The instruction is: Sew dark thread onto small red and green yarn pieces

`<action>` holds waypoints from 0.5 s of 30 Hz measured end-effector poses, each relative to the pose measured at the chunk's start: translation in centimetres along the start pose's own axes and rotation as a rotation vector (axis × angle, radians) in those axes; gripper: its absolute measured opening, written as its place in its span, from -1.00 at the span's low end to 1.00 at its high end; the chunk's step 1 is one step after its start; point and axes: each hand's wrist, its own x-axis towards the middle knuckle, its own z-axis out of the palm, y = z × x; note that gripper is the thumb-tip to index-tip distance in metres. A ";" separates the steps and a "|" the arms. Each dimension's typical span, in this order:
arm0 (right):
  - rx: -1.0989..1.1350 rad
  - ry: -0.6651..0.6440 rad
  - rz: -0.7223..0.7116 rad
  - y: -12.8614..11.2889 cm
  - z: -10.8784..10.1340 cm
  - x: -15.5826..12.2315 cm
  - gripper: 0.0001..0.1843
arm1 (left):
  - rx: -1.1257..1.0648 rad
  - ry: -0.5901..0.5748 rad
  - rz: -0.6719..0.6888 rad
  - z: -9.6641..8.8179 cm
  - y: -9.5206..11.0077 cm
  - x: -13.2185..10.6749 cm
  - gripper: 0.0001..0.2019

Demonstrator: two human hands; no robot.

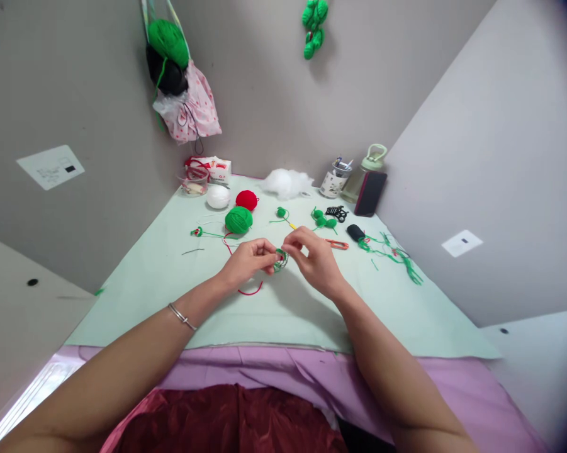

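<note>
My left hand (251, 261) pinches a small green and red crochet piece (280, 259) above the middle of the table. Close beside it, my right hand (311, 255) has thumb and forefinger pressed together at the piece's upper edge; what lies between those fingertips is too small to make out. Just beyond the right knuckles shows the yellow end of a thin tool (292, 226). A red yarn strand (251, 293) curves on the table below my left hand. Green, red and white yarn balls, such as the green ball (238, 220), sit beyond the left hand.
An orange-handled tool (337, 244), black scissors (337, 213) and green crocheted balls (321, 219) lie to the right. White stuffing (287, 183), a pen cup (335, 180), a bottle (365, 170) and a phone (370, 194) stand along the back. Loose green yarn (401, 255) lies far right.
</note>
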 end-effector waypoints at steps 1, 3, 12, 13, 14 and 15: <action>0.059 0.079 0.050 0.1 -0.4 0.1 -0.82 | -0.009 -0.005 -0.008 0.0 0.0 0.0 -0.73; 0.244 0.212 0.184 0.4 -1.5 0.4 -0.76 | -0.036 -0.017 -0.032 0.1 -0.1 0.1 -0.73; 0.924 0.016 0.559 2.1 -4.8 0.9 -0.59 | -0.173 -0.043 -0.093 -0.1 0.2 0.1 -0.71; 0.934 0.058 0.549 2.4 -5.0 1.0 -0.60 | -0.181 -0.044 -0.096 -0.2 0.3 0.1 -0.71; 0.931 0.122 0.530 2.8 -5.4 1.1 -0.61 | -0.184 -0.045 -0.101 -0.2 0.4 0.1 -0.71; 0.920 0.193 0.510 3.3 -5.7 1.2 -0.62 | -0.184 -0.048 -0.105 -0.2 0.4 0.1 -0.71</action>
